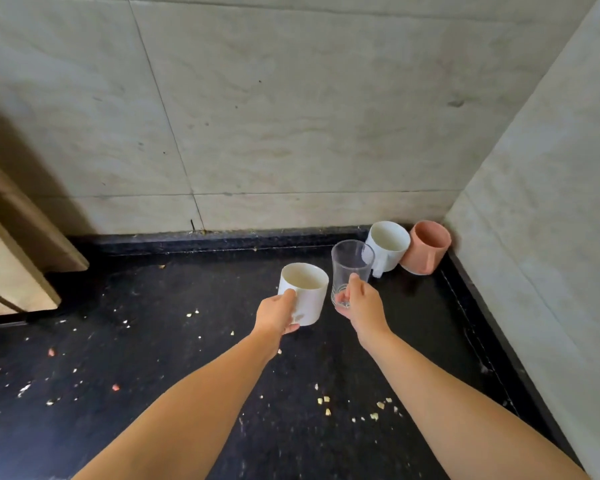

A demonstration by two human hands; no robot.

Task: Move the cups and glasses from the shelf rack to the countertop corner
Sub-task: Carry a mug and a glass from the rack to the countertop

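My left hand (277,316) grips a white mug (309,292) by its handle side, upright over the black countertop (187,341). Just to its right, my right hand (362,308) holds a clear drinking glass (351,268) near its base, also upright. In the far right corner stand another white mug (388,244) and a pink cup (427,247), side by side against the wall. The glass stands close in front of the corner white mug. Whether the held mug and glass touch the counter I cannot tell.
Pale marble-like walls (291,116) meet at the right corner. A light wooden cabinet (11,258) juts in at the left. Small crumbs (326,403) lie scattered over the dark counter. A raised black lip runs along the back and right edges.
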